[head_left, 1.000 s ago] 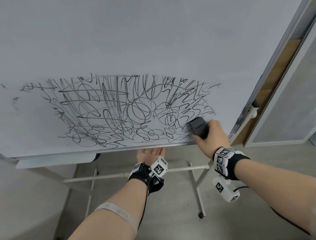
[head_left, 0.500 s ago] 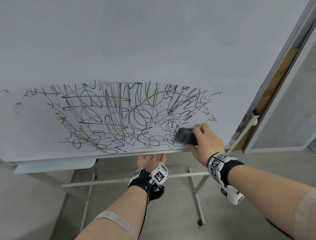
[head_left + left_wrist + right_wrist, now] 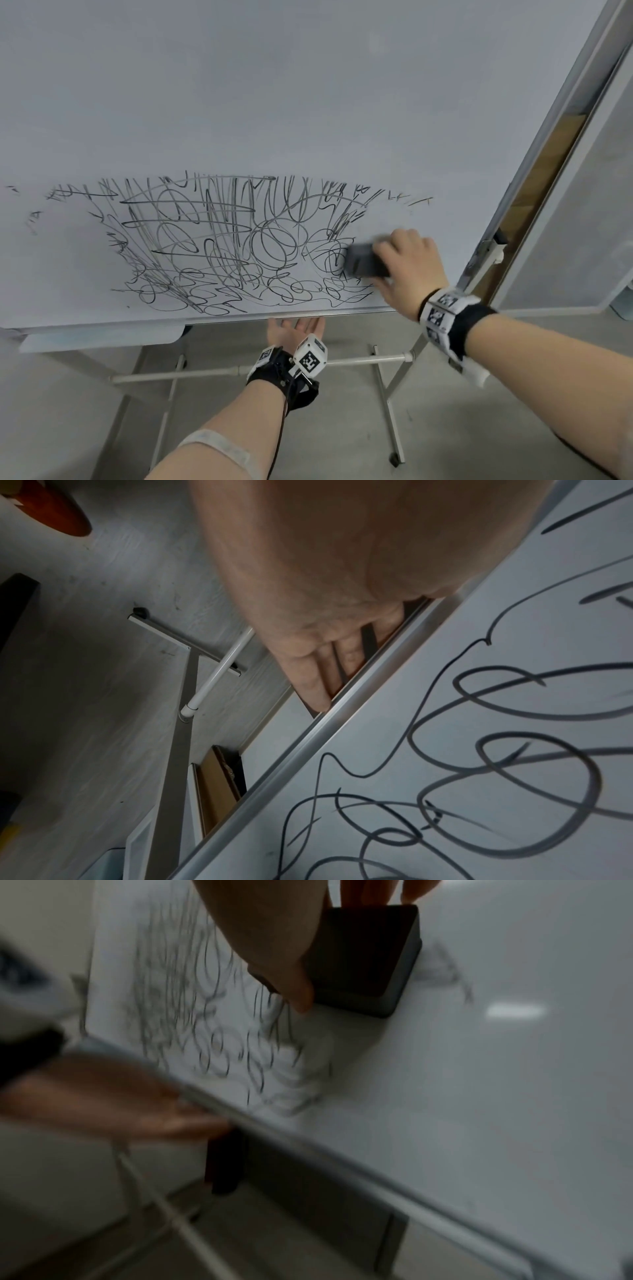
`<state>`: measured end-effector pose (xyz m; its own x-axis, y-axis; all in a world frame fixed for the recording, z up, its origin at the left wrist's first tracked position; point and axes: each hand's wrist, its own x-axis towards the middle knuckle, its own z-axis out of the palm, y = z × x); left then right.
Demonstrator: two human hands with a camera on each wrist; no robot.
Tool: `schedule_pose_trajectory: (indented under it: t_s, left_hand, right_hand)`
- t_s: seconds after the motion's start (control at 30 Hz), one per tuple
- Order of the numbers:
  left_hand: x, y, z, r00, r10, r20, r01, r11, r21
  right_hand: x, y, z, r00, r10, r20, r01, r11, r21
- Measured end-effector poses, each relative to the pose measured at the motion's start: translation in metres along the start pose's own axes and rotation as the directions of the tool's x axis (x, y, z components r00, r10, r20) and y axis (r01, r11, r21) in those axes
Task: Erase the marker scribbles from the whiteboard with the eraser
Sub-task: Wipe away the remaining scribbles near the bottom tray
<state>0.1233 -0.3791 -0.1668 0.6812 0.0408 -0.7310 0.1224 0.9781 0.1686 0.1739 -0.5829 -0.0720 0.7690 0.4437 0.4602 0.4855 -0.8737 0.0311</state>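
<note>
The right hand (image 3: 407, 265) is gripping the dark rectangular block eraser (image 3: 364, 263) against the white whiteboard (image 3: 308, 102) — apparently over black marker scribbles (image 3: 222, 240); the left hand (image 3: 294, 330) is lying open-fingered beneath its lower edge.

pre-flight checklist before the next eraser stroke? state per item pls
1. Right hand grip on eraser: ok, thumb and fingers clamp its sides.
2. Eraser against the whiteboard: ok in the right wrist view.
3. Scribbles left of the eraser: not ok, most remain.
4. Stray marks at upper right: not ok, uncleared.
5. Left hand steadying the bottom edge: ok, fingers tucked behind the frame.
6. Pressure enough to wipe clean: cannot tell.
</note>
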Motion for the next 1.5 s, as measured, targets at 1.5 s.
schedule_pose_trajectory:
  t_s: [1.5]
  left_hand:
    - [-0.001, -0.001, 0.002, 1.000, 0.008, -0.028, -0.007, 0.999, 0.043]
  right_hand:
    - [0.073, -0.049, -0.055, 0.950, -0.001, -0.312, 0.041, 0.992, 0.122]
